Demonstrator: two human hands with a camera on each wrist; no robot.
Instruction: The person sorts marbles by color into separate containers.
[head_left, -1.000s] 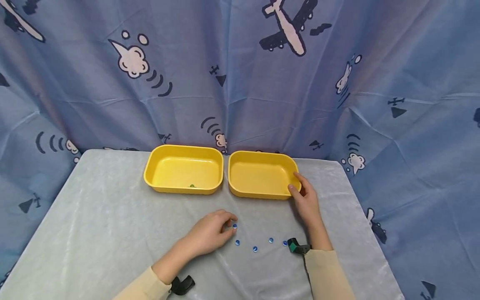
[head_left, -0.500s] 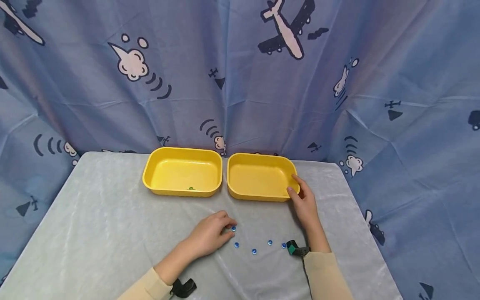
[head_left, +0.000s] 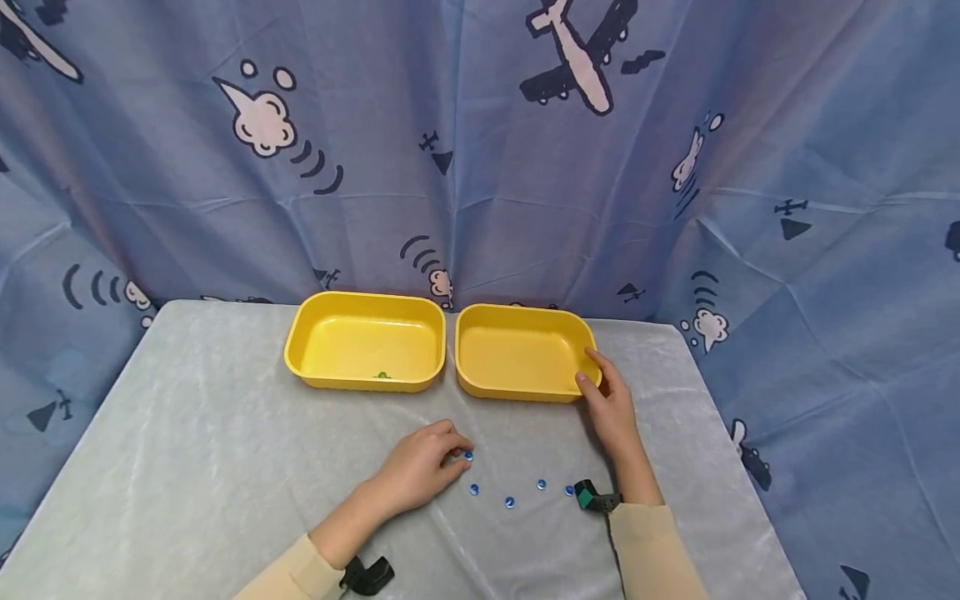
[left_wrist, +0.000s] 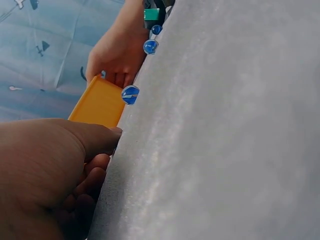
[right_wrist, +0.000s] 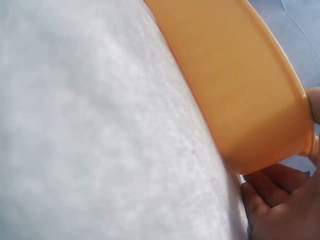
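Observation:
My left hand (head_left: 422, 468) lies low over the cloth with thumb and forefinger around a blue glass marble (head_left: 468, 456), pinching it. In the left wrist view the thumb of that left hand (left_wrist: 45, 165) hides this marble. Several more blue marbles (head_left: 510, 502) lie loose to its right, and one blue marble (left_wrist: 130, 94) shows clear glass with a blue swirl. At the right yellow bin (head_left: 517, 394) my right hand (head_left: 613, 408) grips the near right corner, thumb at the rim. In the right wrist view, other fingers (right_wrist: 275, 185) are against the bin's outer wall.
A second yellow bin (head_left: 360, 384) stands just left of the first, with a small green thing (head_left: 382, 376) inside near its front wall. Grey cloth (head_left: 225, 433) covers the table. A blue patterned curtain (head_left: 360, 125) hangs behind it.

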